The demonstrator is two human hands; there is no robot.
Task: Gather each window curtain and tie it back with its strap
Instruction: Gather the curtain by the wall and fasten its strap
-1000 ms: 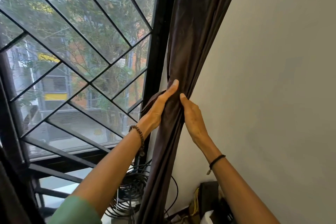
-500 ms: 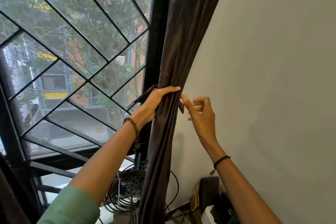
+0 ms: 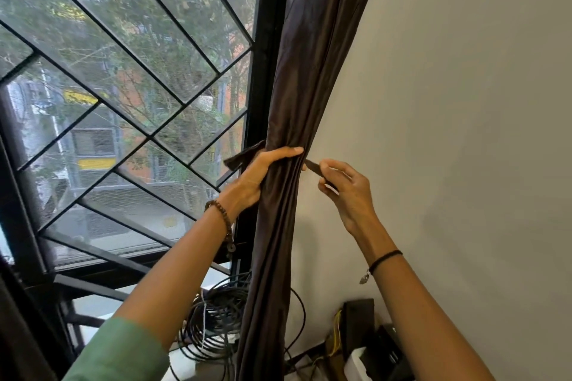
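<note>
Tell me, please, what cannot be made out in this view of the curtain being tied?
Head view only.
The dark fabric strap: middle hidden behind the gathered dark brown curtain; only its ends show, by the left hand and pinched in the right hand.
The curtain's top and hem: cut off by the picture's edges.
The dark boxes by the wall: partly behind the right forearm.

Left arm (image 3: 173, 281): green sleeve (image 3: 123, 349) at the near end, brown bead bracelet (image 3: 221, 211) with dangling tail at wrist; right arm (image 3: 418, 312): thin black cord band (image 3: 385, 260) with small silver charm (image 3: 364, 279) at wrist.
</note>
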